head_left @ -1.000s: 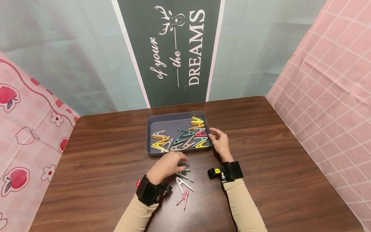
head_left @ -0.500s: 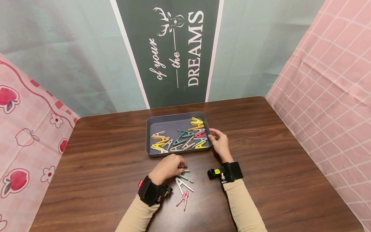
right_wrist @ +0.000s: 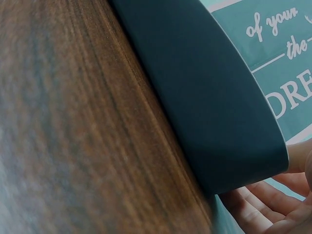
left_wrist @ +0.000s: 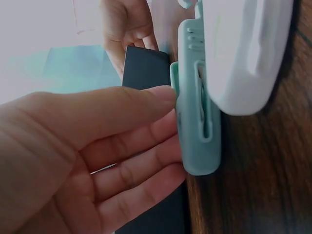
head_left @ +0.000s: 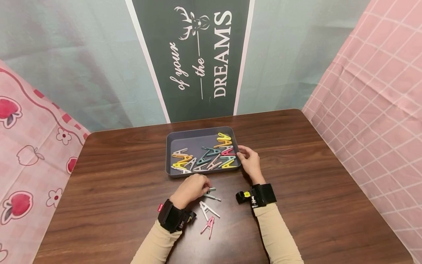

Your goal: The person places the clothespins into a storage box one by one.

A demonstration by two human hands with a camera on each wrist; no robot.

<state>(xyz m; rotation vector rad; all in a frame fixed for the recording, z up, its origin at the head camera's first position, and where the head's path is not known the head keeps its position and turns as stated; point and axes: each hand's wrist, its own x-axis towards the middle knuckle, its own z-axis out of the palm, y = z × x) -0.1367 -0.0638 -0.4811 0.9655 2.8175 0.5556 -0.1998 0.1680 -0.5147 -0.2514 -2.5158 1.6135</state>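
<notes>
My left hand (head_left: 192, 189) pinches a pale green clothespin (left_wrist: 199, 131) at the table, just in front of the tray. In the left wrist view the thumb lies on one side of it, with the fingers curled behind. A white clothespin (head_left: 209, 210) and a pink clothespin (head_left: 209, 224) lie nearer to me. The dark grey tray (head_left: 189, 142) bears several clothespins in yellow, orange, teal, pink, red and white, mostly along its front and right side. At the tray's right side my right hand (head_left: 251, 164) holds the rim, thumb at the edge and fingers against the outer wall.
The brown wooden table (head_left: 296, 176) carries everything. Behind it hangs a teal curtain (head_left: 277, 55) with a dark lettered panel. Pink cloths hang at the left and right sides.
My left hand has come down from the tray's front edge and taken hold of the pale green clothespin, which has shifted slightly toward the tray. The right hand and tray have stayed put.
</notes>
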